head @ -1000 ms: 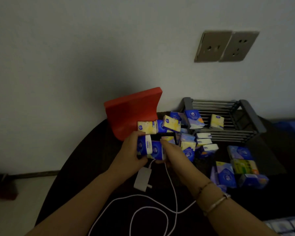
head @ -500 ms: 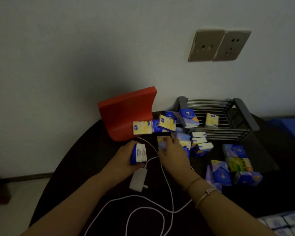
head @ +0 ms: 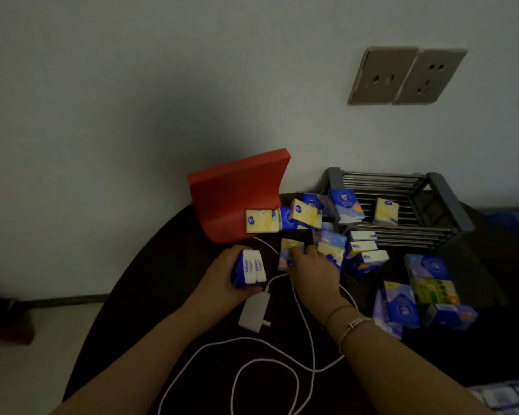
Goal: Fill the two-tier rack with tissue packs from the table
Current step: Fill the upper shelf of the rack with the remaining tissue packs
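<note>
Two small blue-and-white tissue packs (head: pixel 247 272) sit side by side in your left hand (head: pixel 222 280), fingers curled round them from below, held just above the dark worktop (head: pixel 150 283) at the near left of the pile. Your right hand (head: pixel 312 272) lies palm down next to it, fingertips (head: pixel 294 250) on a yellow-and-blue pack (head: pixel 288 250) at the near edge of the heap; whether the fingers have closed on it or only touch it, you cannot tell from this view.

Judge these packs as very light, soft and film-wrapped: they will give under pressure and the wrap is likely slick. Take each across its broad faces, thumb on one and fingers on the other, rather than by a corner, and press the pair in your left hand together so neither slides out.

Most loose packs lie scattered between the red tray (head: pixel 237 196) at far left and the two-tier rack (head: pixel 402 205) at far right against the wall. One yellow pack (head: pixel 386 211) stands upright on the rack's bars, and a blue one (head: pixel 346 205) leans at its left end. More packs lie near right.

Both forearms reach forward from the near edge, wrists low, crossing a white cable (head: pixel 282 348) and its charger (head: pixel 253 313), which could snag as you lift.
</note>
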`<state>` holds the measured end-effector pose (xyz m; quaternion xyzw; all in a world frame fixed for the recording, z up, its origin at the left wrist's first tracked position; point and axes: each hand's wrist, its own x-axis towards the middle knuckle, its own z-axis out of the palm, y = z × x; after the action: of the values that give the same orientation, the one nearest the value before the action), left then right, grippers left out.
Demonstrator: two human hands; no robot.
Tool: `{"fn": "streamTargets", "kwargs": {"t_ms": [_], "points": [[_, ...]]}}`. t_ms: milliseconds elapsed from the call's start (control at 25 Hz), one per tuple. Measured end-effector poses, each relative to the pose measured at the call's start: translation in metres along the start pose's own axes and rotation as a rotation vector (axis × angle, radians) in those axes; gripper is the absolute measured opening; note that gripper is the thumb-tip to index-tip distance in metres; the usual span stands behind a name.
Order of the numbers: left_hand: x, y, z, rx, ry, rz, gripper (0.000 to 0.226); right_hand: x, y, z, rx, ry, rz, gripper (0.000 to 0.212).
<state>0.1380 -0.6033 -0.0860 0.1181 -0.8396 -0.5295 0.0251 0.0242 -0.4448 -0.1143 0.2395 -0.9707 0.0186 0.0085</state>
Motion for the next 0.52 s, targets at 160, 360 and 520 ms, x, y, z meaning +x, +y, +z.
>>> {"fn": "streamTargets", "kwargs": {"t_ms": [160, 360, 520], "points": [[-0.017, 0.025, -0.011, 0.006, 0.054, 0.041, 0.058, -0.015, -0.004, -0.024, 0.708, -0.161, 0.139, 0.032], [-0.043, 0.07, -0.029, 0.101, 0.088, 0.145, 0.061, -0.061, -0.011, -0.115, 1.344, -0.459, 0.271, 0.022], [-0.084, 0.13, -0.035, 0.13, 0.13, 0.296, 0.061, -0.116, -0.005, -0.197, 1.333, -0.407, 0.18, 0.033]]}}
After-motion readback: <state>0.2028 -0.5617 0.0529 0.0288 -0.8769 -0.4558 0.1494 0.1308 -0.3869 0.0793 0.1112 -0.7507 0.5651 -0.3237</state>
